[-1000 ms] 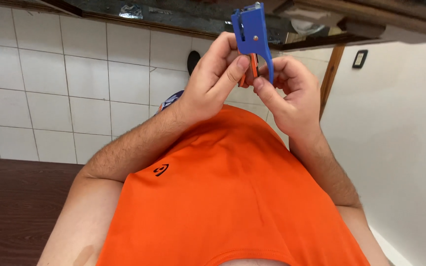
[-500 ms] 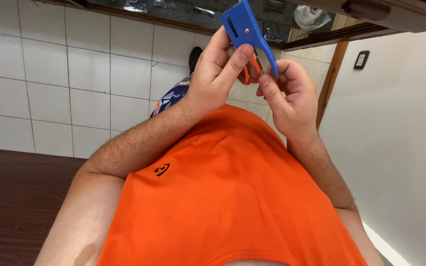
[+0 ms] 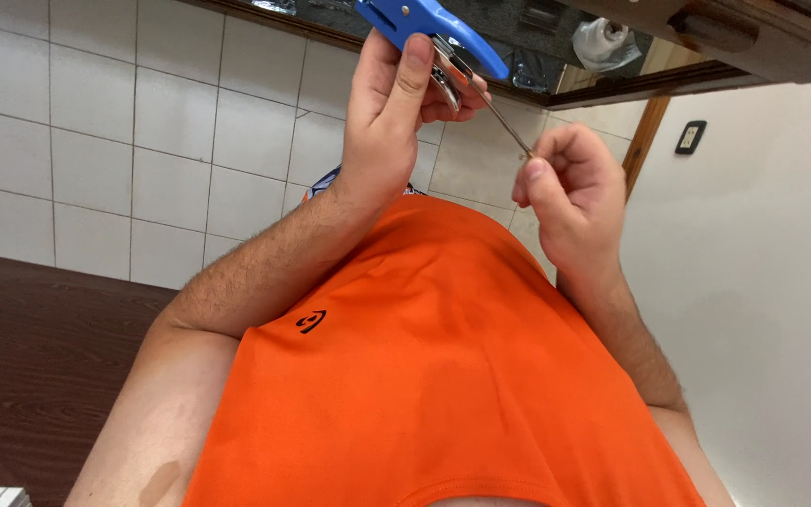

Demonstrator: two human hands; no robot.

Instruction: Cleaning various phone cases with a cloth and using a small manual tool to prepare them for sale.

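My left hand [image 3: 387,122] is raised in front of my orange shirt [image 3: 424,376] and grips a blue stapler [image 3: 424,19] by its body, thumb along the side. The stapler's metal magazine shows under the blue top. A thin metal rod [image 3: 499,117] runs from the magazine down to my right hand [image 3: 570,188], which pinches the rod's end between thumb and forefinger. The two hands are apart, joined only by the rod.
White square tiles [image 3: 143,141] fill the area behind my left arm. A dark wooden surface [image 3: 30,357] lies at the left. A white wall with a switch plate [image 3: 690,137] and a wooden frame [image 3: 645,141] stand at the right.
My right hand has pulled away from the stapler, down and to the right, drawing the thin metal rod out of it. The stapler has tilted and risen toward the top edge.
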